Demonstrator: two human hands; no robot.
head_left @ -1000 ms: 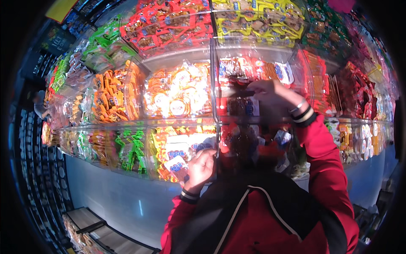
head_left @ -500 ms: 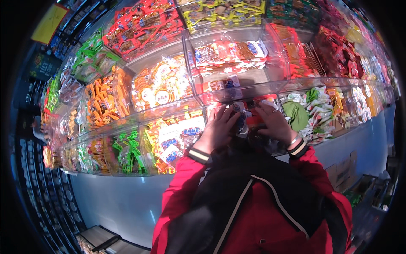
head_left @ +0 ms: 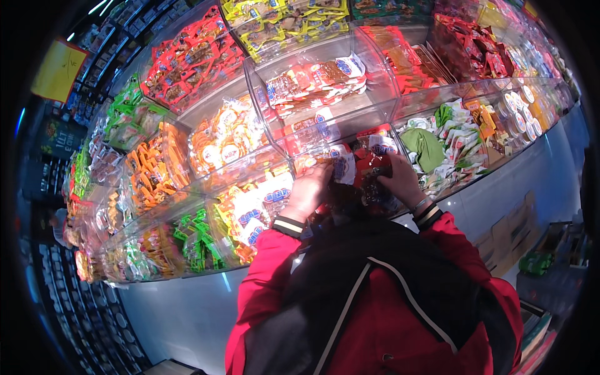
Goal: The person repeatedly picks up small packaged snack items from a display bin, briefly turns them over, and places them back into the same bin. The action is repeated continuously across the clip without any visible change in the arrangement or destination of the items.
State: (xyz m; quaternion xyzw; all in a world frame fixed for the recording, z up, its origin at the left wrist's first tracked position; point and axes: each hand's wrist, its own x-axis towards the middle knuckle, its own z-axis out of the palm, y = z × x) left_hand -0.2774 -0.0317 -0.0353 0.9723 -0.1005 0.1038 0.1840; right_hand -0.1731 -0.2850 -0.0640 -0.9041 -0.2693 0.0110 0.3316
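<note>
My left hand (head_left: 310, 189) is at the left side of a front bin, its fingers closed on the edge of a red-and-white snack packet (head_left: 343, 169) with a blue label. Opposite it, my right hand (head_left: 403, 181) curls its fingers and thumb around the right edge of a red, dark-filled snack packet (head_left: 373, 167). Shadow covers the lower parts of these packets, and whether both hands share one packet I cannot tell. Just behind stands a clear bin (head_left: 369, 116) with a pile of similar packets (head_left: 315, 81).
Left of my hands lie white-labelled packets (head_left: 253, 215) and green-wrapped snacks (head_left: 199, 236). A green crumpled wrapper (head_left: 424, 150) and round-lidded tubs (head_left: 520, 117) lie to the right. Clear dividers separate the bins. A yellow sign (head_left: 59, 70) hangs at the far left.
My view has turned slightly, tilting the shelf. My hands have gone from spread fingers over the packets to closed around their edges, and the packets between them have shifted.
</note>
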